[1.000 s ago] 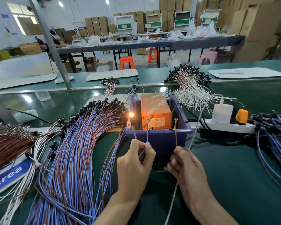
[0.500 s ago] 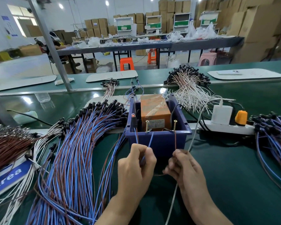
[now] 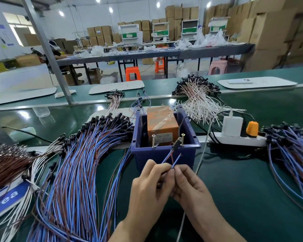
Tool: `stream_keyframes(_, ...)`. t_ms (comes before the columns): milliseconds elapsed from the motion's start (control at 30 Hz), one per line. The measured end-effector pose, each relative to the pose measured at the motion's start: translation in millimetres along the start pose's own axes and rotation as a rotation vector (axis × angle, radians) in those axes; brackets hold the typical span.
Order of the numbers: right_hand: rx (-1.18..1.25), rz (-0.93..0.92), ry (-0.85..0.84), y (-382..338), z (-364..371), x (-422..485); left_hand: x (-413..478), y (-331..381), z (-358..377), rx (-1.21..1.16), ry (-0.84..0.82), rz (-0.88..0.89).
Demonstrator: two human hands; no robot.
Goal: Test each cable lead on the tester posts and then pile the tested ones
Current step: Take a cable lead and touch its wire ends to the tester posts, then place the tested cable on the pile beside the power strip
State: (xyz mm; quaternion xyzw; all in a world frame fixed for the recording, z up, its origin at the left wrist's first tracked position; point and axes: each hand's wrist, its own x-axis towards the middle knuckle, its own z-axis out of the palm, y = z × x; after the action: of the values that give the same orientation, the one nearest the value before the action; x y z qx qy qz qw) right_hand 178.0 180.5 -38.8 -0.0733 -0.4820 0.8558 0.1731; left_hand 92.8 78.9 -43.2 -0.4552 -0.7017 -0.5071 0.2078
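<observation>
Left hand (image 3: 150, 187) and right hand (image 3: 191, 189) both pinch 1 cable lead (image 3: 166, 157), held just ahead of them, its black plug (image 3: 175, 145) beside the right tester post (image 3: 183, 139). Judged light and limp; I would grip each wire close behind its stripped tip.

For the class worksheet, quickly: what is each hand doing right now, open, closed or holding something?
Left hand: closed, pinching the blue and brown cable lead.
Right hand: closed, pinching the same cable lead.
</observation>
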Motion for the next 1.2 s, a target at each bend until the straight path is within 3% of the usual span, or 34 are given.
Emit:
stream_keyframes(133, -0.035, 0.020, -0.069, 1, 2, -1, 0, 3, -2, -0.072, 0.063, -0.046)
stream_keyframes(300, -0.025, 0.050, -0.047, 0, 0, -1, -6, 14, 0, -0.095, -0.013, -0.043)
stream_keyframes(500, 0.094, 0.037, 0.356, -17, -16, 1, -10, 14, 0, -0.055, 0.020, -0.047)
stream_keyframes(633, 0.335, 0.169, 0.505, -32, -30, -3, 10, 38, -2, -0.169, 0.071, -0.061)
stream_keyframes(800, 0.620, 0.239, 0.410, -41, -41, -16, 81, 99, -7, -0.447, 0.068, -0.053)
stream_keyframes(933, 0.523, 0.232, 0.316, -43, -38, -21, 132, 154, 11, -0.807, 0.085, -0.105)
stream_keyframes(1000, 0.420, 0.157, 0.267, -52, -31, -24, 147, 175, 33, -1.065, 0.028, -0.170)
stream_keyframes(1100, 0.454, -0.009, 0.197, -78, -33, -38, 154, 193, 70, -1.389, -0.108, -0.377)
stream_keyframes(1200, 0.470, -0.199, 0.197, -114, -47, -58, 145, 194, 99, -1.475, -0.227, -0.573)
